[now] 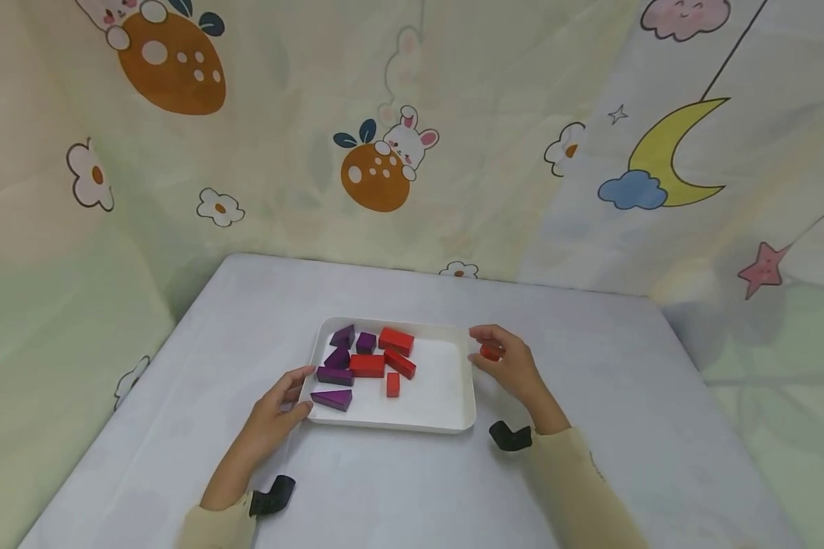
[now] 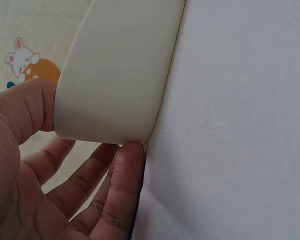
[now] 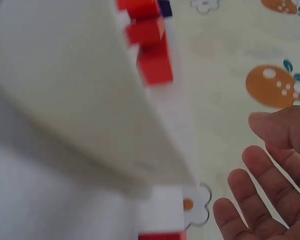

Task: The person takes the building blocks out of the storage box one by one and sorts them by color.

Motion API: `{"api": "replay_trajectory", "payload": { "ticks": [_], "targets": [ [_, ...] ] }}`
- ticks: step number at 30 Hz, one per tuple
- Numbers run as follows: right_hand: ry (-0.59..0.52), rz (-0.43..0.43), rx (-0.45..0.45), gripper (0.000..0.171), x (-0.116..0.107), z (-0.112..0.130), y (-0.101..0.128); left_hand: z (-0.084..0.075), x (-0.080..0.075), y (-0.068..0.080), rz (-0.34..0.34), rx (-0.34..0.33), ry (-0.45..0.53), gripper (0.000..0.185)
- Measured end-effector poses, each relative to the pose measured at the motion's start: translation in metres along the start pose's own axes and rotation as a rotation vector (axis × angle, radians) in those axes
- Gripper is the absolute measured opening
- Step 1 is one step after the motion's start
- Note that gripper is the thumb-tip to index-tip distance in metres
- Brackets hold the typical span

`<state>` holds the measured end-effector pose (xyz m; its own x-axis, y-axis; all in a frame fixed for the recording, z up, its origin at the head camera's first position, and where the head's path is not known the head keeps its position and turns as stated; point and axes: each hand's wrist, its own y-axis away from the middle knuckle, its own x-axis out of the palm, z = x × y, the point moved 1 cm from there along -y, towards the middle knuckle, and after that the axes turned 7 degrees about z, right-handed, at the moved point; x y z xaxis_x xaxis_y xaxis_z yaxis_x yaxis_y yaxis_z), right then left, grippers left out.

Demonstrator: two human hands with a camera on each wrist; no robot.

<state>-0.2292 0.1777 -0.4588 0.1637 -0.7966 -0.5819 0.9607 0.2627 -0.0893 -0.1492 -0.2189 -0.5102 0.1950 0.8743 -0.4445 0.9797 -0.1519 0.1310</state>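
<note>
A shallow white tray (image 1: pixel 436 415) lies on the table with purple and red blocks in it. My left hand (image 1: pixel 275 415) grips its left end. In the left wrist view the thumb (image 2: pixel 37 107) bends against the tray's rim and a fingertip (image 2: pixel 132 152) touches the outer wall low down. My right hand (image 1: pixel 511 366) is just off the tray's right end, fingers spread and relaxed. A red block (image 1: pixel 490 352) shows past its fingers in the head view. The right wrist view shows nothing between the fingers, and a red block (image 3: pixel 162 236) at the bottom edge.
Purple blocks (image 1: pixel 335 375) of several shapes are grouped at the tray's left side. Red blocks (image 1: pixel 367 366) lie towards its middle, with a small one (image 1: pixel 393 385) in front. A white cloth (image 1: pixel 398 488) covers the table; a patterned curtain (image 1: pixel 281 152) hangs behind.
</note>
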Motion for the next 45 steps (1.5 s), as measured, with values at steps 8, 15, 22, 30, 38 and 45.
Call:
{"api": "replay_trajectory", "payload": {
  "ticks": [8,15,22,30,38,45],
  "targets": [
    [-0.092,0.085,-0.082,0.041,0.046,0.028,0.001,-0.002,-0.001,0.001,0.003,0.008,0.002,0.058],
    [-0.148,0.161,-0.087,0.036,0.078,0.041,0.000,-0.001,0.001,0.000,0.001,0.010,0.011,0.058],
    [-0.151,0.190,-0.016,0.034,0.099,0.045,0.002,-0.002,0.001,0.000,0.005,0.011,0.018,0.058],
    [0.027,0.170,-0.048,0.038,0.109,0.043,0.002,-0.002,0.001,0.000,0.001,-0.001,0.008,0.058],
    [0.004,0.156,-0.047,0.030,0.103,0.038,0.003,-0.003,0.002,-0.002,0.004,-0.011,0.005,0.058],
    [-0.170,0.136,0.025,0.034,0.073,0.034,0.008,-0.003,0.001,-0.002,0.007,-0.032,-0.006,0.059]
  ]
}}
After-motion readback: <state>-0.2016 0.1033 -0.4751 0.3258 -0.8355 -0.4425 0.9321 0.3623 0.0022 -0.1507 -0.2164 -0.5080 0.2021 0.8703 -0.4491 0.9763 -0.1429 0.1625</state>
